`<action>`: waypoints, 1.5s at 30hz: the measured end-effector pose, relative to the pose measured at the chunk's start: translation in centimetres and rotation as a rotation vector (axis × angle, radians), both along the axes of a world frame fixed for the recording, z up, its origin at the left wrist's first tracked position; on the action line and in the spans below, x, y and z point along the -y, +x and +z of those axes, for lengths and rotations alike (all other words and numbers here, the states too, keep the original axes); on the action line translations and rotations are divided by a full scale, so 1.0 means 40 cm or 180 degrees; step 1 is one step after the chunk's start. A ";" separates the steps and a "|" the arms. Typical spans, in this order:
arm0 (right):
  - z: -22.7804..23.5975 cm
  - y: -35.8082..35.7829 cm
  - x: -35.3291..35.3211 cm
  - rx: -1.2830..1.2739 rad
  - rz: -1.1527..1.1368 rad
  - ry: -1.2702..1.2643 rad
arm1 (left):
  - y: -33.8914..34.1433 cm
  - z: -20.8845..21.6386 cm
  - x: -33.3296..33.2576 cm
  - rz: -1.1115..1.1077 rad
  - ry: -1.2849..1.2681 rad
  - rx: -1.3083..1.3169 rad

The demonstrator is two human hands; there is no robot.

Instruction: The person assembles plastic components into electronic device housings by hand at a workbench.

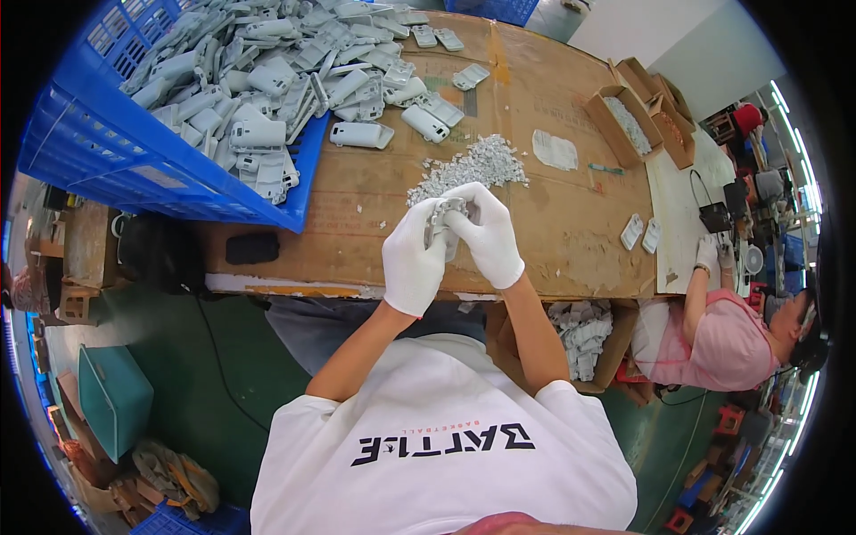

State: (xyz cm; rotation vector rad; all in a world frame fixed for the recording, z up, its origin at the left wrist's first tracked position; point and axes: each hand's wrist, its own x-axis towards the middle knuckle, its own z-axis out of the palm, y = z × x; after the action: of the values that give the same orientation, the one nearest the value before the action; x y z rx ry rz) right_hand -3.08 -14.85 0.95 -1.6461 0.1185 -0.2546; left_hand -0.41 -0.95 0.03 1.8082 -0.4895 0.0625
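White gloves cover both of my hands, which meet above the table's near edge. My left hand (414, 257) and my right hand (490, 239) are closed around one pale grey plastic casing (452, 248), and the fingers cover most of it. Just beyond them lies a heap of tiny pale plastic bits (477, 169). More casings of the same pale grey are spread farther off, among them a loose casing (357, 135) left of the heap.
A tilted blue crate (134, 147) spills a large casing pile (267, 80) at the far left. Cardboard boxes (633, 125) hold small parts at the right. Below the table's edge stands a carton of pale parts (584, 339). A co-worker in pink (722, 343) sits to the right.
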 end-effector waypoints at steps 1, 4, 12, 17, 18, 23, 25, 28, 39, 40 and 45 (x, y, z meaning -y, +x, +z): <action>-0.001 -0.001 0.005 -0.0025 0.0040 0.0038 | 0.001 -0.004 0.002 0.0022 0.0066 0.0156; -0.007 -0.010 0.021 -0.0201 -0.0030 -0.0060 | 0.007 -0.018 0.022 -0.0058 0.0018 0.0107; -0.006 -0.032 0.040 -0.0111 -0.0207 0.0489 | -0.008 -0.013 0.065 -0.0152 -0.0016 -0.0135; -0.030 -0.044 0.083 -0.0040 -0.0491 0.0573 | -0.005 -0.020 0.110 -0.0390 -0.0111 -0.0097; -0.041 -0.049 0.104 -0.0045 -0.0606 0.0507 | -0.002 -0.022 0.119 -0.0532 0.0048 -0.0003; -0.085 -0.119 0.390 -0.0243 -0.2441 -0.1883 | 0.152 -0.058 0.118 -0.0005 0.0894 0.1213; -0.142 -0.212 0.595 -0.1154 -0.2806 -0.2956 | 0.262 -0.112 0.084 0.0314 0.1777 0.1049; -0.169 -0.293 0.752 -0.1731 -0.3025 -0.3899 | 0.357 -0.083 0.039 0.0858 0.3025 0.0228; -0.177 -0.002 0.397 -0.0001 -0.1247 -0.2944 | 0.472 -0.069 0.016 0.0834 0.3355 -0.0108; -0.185 0.010 0.407 -0.0110 -0.1157 -0.2744 | 0.466 -0.053 0.022 0.0832 0.3233 -0.0125; -0.238 0.046 0.429 0.0109 -0.0953 -0.3833 | 0.475 -0.099 -0.009 0.0989 0.3297 0.0421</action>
State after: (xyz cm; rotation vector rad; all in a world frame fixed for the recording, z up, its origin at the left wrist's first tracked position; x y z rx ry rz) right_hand -1.24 -31.99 -8.59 -2.8185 0.2070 -0.6652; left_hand 18.60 -0.58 -3.93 2.9043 -0.3403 0.1641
